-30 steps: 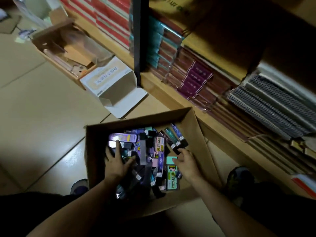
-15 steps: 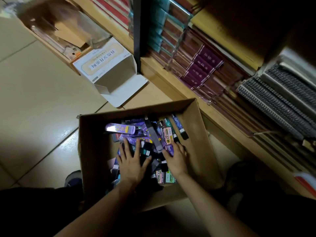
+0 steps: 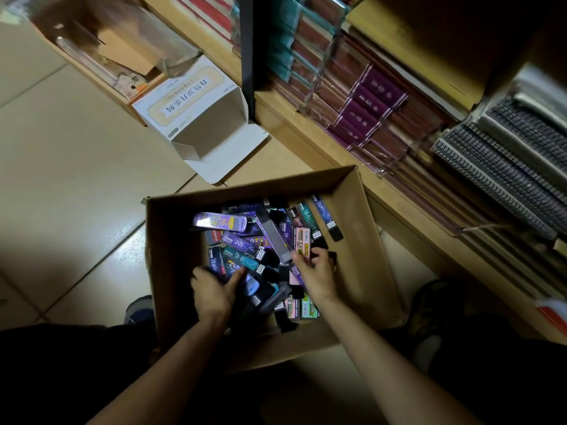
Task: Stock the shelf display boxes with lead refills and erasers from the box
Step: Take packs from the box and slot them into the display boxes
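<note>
An open brown cardboard box (image 3: 362,240) is set on the floor (image 3: 76,179) beside the shelf (image 3: 294,130). It is filled with slim lead refill packs (image 3: 242,243) in purple, teal, black and pink, jumbled flat across one another. Some are gripped by the left hand (image 3: 211,292), others by the right hand (image 3: 319,274).

Stationery shop: beyond the right hand (image 3: 317,274), a wooden shelf (image 3: 310,142) holds shrink-wrapped maroon-and-purple notebook stacks (image 3: 368,108) and grey spiral-bound pads (image 3: 503,167); around it, a brown cardboard carton (image 3: 363,240) of lead refill packs (image 3: 239,240).

Tiled floor (image 3: 76,185) carries cardboard box (image 3: 362,240), white carton (image 3: 196,118).
</note>
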`<act>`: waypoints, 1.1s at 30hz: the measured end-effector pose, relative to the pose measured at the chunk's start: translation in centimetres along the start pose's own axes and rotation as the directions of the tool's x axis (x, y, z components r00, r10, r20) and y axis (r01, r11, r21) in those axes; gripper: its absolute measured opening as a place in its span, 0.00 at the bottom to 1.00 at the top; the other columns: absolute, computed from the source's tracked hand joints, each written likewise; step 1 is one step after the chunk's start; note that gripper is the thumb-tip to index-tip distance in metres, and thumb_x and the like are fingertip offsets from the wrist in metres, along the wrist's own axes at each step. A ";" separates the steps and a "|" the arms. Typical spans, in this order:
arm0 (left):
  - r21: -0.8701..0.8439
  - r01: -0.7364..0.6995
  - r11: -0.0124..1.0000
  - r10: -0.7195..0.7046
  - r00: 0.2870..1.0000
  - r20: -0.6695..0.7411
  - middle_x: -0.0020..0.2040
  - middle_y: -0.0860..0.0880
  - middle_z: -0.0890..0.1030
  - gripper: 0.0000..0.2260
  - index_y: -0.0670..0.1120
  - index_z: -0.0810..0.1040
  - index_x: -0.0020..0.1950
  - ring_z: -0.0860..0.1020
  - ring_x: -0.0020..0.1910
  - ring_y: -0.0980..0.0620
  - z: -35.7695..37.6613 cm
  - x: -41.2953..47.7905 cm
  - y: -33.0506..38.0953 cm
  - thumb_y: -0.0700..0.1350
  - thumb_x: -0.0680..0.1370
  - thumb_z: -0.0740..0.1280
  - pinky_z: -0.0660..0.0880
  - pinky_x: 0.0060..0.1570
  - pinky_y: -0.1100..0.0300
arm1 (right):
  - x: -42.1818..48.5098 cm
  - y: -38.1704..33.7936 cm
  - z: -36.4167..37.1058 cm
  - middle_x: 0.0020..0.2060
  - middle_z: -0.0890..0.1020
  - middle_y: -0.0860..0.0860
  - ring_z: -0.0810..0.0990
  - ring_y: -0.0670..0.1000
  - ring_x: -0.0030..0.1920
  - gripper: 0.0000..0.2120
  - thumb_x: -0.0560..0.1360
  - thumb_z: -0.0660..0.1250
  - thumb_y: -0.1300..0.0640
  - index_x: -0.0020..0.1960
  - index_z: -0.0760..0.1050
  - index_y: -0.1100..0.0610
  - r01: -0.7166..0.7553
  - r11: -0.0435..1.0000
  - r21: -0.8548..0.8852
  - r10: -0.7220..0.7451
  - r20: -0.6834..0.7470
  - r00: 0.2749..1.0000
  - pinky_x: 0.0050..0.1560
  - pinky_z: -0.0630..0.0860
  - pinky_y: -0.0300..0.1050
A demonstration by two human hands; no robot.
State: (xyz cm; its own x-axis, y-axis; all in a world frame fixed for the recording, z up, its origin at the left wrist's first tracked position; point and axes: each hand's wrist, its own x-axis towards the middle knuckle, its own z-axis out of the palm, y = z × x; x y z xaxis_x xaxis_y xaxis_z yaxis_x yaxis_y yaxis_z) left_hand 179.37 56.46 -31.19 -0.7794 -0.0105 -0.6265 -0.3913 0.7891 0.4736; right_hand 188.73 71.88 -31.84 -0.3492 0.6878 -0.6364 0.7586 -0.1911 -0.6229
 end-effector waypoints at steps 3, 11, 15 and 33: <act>-0.085 0.124 0.989 -0.122 0.992 0.025 0.57 0.33 0.75 0.30 0.33 0.68 0.58 0.76 0.55 0.36 0.6 0.8 0.2 0.50 0.68 0.77 0.73 0.55 0.48 | 0.6 -0.7 0.7 0.52 0.68 0.53 0.72 0.55 0.52 0.27 0.72 0.67 0.41 0.61 0.68 0.59 -0.046 0.988 -0.148 0.035 -0.076 0.996 0.53 0.71 0.49; -0.166 0.138 0.976 -0.111 0.981 0.159 0.49 0.33 0.80 0.22 0.32 0.77 0.51 0.80 0.49 0.36 0.8 1.8 0.3 0.48 0.70 0.76 0.77 0.51 0.43 | 1.6 -1.1 1.9 0.56 0.77 0.61 0.79 0.59 0.53 0.14 0.71 0.72 0.56 0.51 0.73 0.62 -0.160 0.980 0.122 0.155 0.050 0.987 0.53 0.77 0.53; -0.168 0.126 0.978 -0.116 0.991 0.071 0.55 0.34 0.78 0.19 0.34 0.70 0.53 0.77 0.54 0.38 0.7 1.0 0.7 0.45 0.74 0.72 0.73 0.54 0.50 | 1.3 -0.9 1.8 0.52 0.80 0.62 0.80 0.57 0.48 0.11 0.71 0.72 0.62 0.49 0.71 0.61 -0.089 0.980 0.179 0.089 0.004 0.996 0.41 0.75 0.41; -0.421 -0.053 0.905 0.037 0.998 -0.047 0.48 0.39 0.74 0.14 0.37 0.62 0.57 0.74 0.46 0.45 1.8 -3.6 1.0 0.47 0.81 0.58 0.68 0.45 0.57 | 0.7 -1.5 1.1 0.53 0.78 0.62 0.79 0.59 0.51 0.18 0.71 0.71 0.67 0.56 0.67 0.60 -0.052 0.986 0.160 0.040 0.077 0.996 0.46 0.76 0.44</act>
State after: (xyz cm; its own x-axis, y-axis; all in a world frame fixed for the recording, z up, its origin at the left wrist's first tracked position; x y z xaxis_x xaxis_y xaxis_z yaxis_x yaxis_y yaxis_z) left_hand 182.60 58.41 -29.57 -0.8155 -0.0106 -0.5786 -0.5189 0.4562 0.7229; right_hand 186.79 71.88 -31.86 -0.3600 0.6240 -0.6936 0.6780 -0.3357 -0.6539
